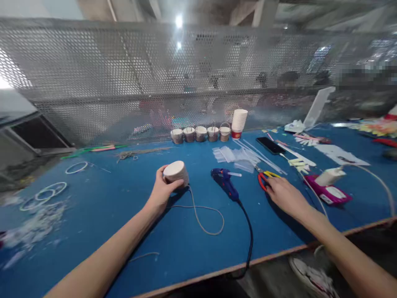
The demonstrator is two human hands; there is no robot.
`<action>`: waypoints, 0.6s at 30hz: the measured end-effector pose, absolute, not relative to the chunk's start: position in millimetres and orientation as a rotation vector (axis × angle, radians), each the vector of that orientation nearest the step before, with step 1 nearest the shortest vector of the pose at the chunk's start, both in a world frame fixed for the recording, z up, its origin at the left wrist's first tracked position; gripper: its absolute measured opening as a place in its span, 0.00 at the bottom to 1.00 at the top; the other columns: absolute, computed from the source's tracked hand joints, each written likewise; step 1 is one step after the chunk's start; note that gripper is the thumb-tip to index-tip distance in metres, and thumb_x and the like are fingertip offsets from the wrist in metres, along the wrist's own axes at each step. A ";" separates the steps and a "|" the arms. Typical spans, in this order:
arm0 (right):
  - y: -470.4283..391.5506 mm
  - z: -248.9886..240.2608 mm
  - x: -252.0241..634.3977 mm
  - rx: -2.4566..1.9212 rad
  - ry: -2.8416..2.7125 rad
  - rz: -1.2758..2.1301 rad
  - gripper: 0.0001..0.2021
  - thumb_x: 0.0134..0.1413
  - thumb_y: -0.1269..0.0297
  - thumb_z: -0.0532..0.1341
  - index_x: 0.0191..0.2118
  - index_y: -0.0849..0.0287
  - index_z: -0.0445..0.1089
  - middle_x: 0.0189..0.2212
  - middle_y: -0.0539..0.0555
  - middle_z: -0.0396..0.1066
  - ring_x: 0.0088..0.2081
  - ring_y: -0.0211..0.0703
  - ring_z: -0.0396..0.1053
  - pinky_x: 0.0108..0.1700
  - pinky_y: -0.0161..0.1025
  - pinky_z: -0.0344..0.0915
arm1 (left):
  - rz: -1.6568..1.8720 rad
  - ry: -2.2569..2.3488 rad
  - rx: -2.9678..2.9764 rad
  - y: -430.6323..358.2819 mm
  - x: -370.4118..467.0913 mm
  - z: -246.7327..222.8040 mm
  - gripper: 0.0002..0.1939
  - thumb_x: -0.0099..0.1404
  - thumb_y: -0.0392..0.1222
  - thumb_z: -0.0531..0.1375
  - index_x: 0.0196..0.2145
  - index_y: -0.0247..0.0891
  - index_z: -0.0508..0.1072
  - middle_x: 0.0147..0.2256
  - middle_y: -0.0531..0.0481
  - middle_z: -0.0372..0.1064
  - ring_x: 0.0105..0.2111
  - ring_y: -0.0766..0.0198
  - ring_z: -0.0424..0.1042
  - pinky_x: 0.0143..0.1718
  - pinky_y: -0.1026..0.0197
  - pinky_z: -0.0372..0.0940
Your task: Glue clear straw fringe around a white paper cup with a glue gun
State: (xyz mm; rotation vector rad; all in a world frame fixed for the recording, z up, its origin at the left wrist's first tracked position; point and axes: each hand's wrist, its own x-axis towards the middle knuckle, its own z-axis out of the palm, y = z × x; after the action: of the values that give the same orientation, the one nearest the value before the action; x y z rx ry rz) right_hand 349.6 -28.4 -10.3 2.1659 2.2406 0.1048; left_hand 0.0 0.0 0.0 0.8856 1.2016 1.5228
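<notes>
My left hand [160, 191] is wrapped round a tilted white paper cup [177, 173] with cord wound about its side. From the cup, a loose grey cord [198, 217] trails in a loop across the blue table. On the right, my right hand [283, 193] has its fingers closed at the red and yellow handles of a pair of scissors [263, 179]; their short metal tip points away to the left. Between both hands lies a blue glue gun [226, 184] with a clear stick in its back.
Several small cord-covered buckets [201, 134] line the back beside stacked paper cups [239, 122]. Clear glue sticks [237, 156], a phone [270, 145] and a magenta power strip [331, 192] lie right. Rings [46, 193] and scraps lie left. The glue gun's cable [249, 231] crosses the front edge.
</notes>
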 end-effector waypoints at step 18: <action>3.8 4.7 374.2 2.550 2.265 -0.236 0.05 0.41 0.66 0.63 0.27 0.62 0.70 0.20 0.57 0.70 0.25 0.49 0.72 0.27 0.37 0.60 | 1.436 1.060 0.702 -15.0 9.2 31.6 0.21 0.42 0.30 0.69 0.35 0.40 0.71 0.33 0.50 0.71 0.28 0.63 0.73 0.29 0.56 0.71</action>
State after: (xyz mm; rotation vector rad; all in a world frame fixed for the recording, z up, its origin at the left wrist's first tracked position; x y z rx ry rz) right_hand 374.2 3.8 4.7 2.5498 2.2648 -0.2355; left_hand 9.2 -15.0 31.6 0.7021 1.0602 1.4357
